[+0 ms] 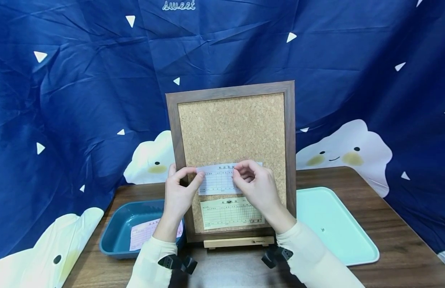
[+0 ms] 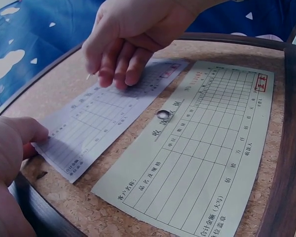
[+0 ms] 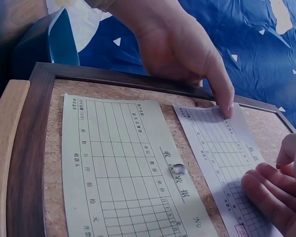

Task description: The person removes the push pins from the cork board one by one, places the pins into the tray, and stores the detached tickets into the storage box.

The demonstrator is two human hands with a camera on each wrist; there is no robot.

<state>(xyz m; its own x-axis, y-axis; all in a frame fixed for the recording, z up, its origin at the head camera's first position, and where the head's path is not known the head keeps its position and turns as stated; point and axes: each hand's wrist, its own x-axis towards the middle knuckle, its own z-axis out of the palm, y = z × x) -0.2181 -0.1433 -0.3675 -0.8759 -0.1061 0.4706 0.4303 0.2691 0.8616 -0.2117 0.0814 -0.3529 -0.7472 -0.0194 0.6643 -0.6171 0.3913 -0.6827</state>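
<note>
Just below the centre of the head view, a lavender receipt slip (image 1: 217, 183) lies against the lower half of a framed corkboard (image 1: 233, 128). At the slip's left end, the left hand (image 1: 181, 192) pinches its upper corner between thumb and finger. Over the slip's right half, the right hand (image 1: 258, 184) has its fingers curled, thumb and forefinger nipping a small pin (image 2: 89, 76), little of which shows. Directly beneath is a pale green receipt slip (image 1: 222, 217), fixed near its top edge by a round metal thumbtack (image 2: 163, 114). The board leans upright on a light wooden ledge (image 1: 226, 243) at bottom centre. At lower left, a dark blue tub (image 1: 109, 236) contains a pink receipt slip (image 1: 143, 235), partly hidden by the left forearm. At lower right, a mint tray (image 1: 327, 204) bears a tiny dark object (image 1: 322, 229). Both containers rest on a brown wood-grain worktop (image 1: 402, 252). Behind hangs a blue cloud-patterned backdrop (image 1: 82, 100).
</note>
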